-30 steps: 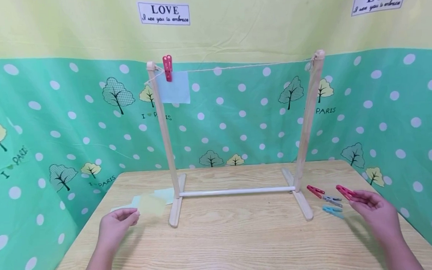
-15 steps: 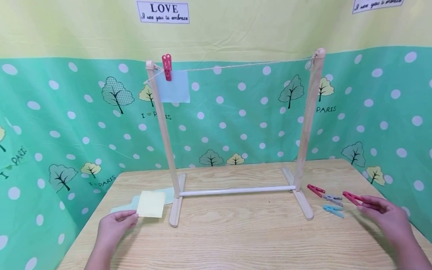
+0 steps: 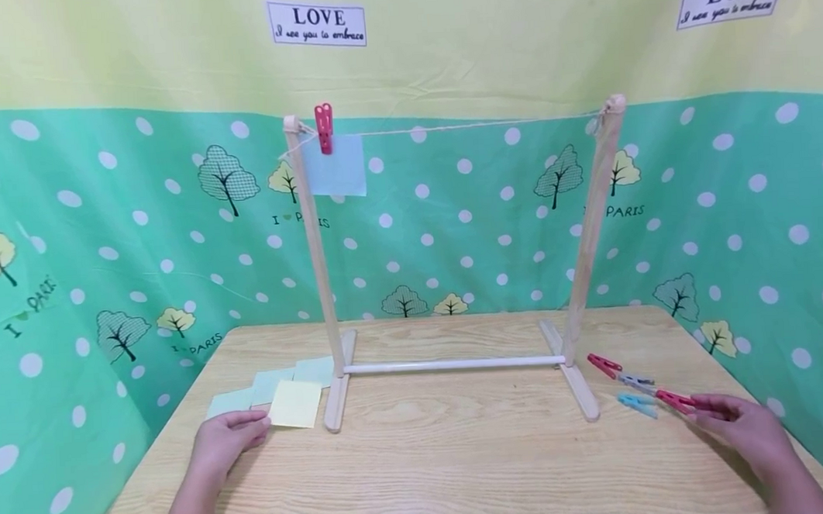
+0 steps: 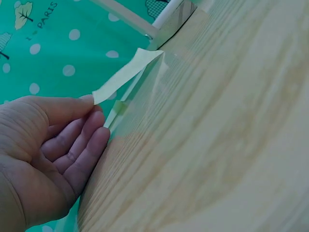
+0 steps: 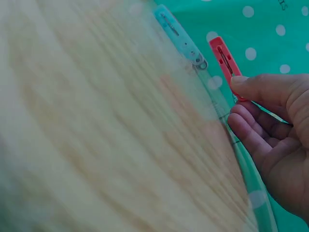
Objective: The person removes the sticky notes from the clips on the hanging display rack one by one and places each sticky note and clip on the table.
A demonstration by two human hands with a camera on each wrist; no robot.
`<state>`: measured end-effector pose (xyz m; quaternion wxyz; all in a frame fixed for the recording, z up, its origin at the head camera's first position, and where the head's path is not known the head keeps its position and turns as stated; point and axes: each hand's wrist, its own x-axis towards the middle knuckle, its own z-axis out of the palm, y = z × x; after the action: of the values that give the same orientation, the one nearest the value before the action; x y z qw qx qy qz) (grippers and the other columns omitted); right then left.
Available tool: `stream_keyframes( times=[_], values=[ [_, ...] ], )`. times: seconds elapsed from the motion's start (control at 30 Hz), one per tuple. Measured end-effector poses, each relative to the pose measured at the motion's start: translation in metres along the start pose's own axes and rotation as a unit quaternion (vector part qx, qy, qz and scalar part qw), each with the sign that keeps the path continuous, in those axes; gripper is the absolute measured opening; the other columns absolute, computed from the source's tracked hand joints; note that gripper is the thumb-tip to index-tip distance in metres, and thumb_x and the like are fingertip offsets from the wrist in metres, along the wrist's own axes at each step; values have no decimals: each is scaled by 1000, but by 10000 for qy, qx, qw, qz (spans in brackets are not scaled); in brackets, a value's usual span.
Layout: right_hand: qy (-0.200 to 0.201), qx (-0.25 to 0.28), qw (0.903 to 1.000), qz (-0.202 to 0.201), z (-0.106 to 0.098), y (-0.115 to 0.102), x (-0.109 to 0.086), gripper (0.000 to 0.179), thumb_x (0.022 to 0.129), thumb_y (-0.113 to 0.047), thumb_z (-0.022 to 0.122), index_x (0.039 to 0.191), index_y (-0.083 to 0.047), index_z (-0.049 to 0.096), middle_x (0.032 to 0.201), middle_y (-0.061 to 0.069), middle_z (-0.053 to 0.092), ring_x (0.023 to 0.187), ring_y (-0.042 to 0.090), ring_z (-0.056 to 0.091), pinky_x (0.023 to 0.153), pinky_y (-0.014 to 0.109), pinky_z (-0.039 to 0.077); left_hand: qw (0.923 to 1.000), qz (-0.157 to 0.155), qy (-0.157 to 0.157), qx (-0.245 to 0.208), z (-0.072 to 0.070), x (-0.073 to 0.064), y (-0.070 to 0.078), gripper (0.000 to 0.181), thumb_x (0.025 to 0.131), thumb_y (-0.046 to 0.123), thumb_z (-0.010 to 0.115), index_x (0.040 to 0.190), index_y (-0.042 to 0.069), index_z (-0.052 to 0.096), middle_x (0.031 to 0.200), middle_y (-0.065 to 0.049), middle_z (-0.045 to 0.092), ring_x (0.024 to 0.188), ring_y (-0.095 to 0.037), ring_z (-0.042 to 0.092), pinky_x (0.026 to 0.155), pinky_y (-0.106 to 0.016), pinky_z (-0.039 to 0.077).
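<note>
At the left of the table, my left hand (image 3: 229,445) pinches a pale yellow square of paper (image 3: 296,403) by its edge between thumb and fingers. In the left wrist view the paper (image 4: 126,76) is seen nearly edge-on, close over the tabletop. On the other side my right hand (image 3: 745,430) pinches a red clothespin (image 3: 674,401) at one end. The right wrist view has this clothespin (image 5: 225,60) pointing away from the thumb, beside a blue clothespin (image 5: 178,35). Pale blue-green paper squares (image 3: 273,384) lie behind the yellow one.
A wooden frame (image 3: 587,240) with a string (image 3: 460,127) across its top stands mid-table. A red clothespin (image 3: 324,128) holds a light blue paper (image 3: 337,168) on the string. Near the right foot lie a red clothespin (image 3: 604,365), a grey one (image 3: 637,381) and a blue one (image 3: 637,404).
My left hand has lowered the yellow paper toward the table, where it now lies flatter. My right hand has moved the red clothespin down, close to the grey and blue ones.
</note>
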<state>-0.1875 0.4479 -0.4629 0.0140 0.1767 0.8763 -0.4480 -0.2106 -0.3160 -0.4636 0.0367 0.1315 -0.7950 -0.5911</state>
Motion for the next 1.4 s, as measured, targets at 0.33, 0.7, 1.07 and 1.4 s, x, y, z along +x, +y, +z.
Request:
stream_keyframes(
  times=[0.33, 0.7, 1.07, 1.4],
  values=[
    [-80, -233, 9997, -13, 4, 8, 7, 82, 84, -51, 73, 138, 6, 47, 137, 35, 44, 124, 53, 36, 97, 70, 30, 9994, 97, 64, 335, 4, 1, -2, 32, 85, 10, 76, 108, -11, 68, 112, -21, 66, 78, -8, 67, 72, -26, 59],
    [-113, -360, 9992, -102, 5, 6, 8, 86, 83, -53, 73, 138, 8, 47, 133, 36, 45, 119, 49, 40, 93, 67, 35, 9994, 128, 222, 218, 13, 0, 1, 33, 88, 8, 72, 114, -12, 64, 114, -25, 65, 76, -10, 69, 72, -24, 59],
    [-105, -526, 9983, -227, 5, 4, 5, 86, 83, -54, 72, 137, 8, 47, 136, 38, 40, 119, 51, 39, 93, 67, 35, 9884, 550, 124, 1412, 15, 0, 4, 30, 84, 19, 78, 105, -1, 73, 107, -16, 71, 107, -31, 63, 87, -36, 54],
    [120, -564, 9974, -429, 5, 2, 3, 85, 80, -51, 77, 134, 10, 50, 121, 28, 58, 104, 37, 54, 83, 49, 48, 9974, 334, -31, 642, 14, -1, 7, 41, 83, 13, 78, 116, -7, 66, 109, -18, 69, 83, -8, 66, 72, -25, 59]
  ],
)
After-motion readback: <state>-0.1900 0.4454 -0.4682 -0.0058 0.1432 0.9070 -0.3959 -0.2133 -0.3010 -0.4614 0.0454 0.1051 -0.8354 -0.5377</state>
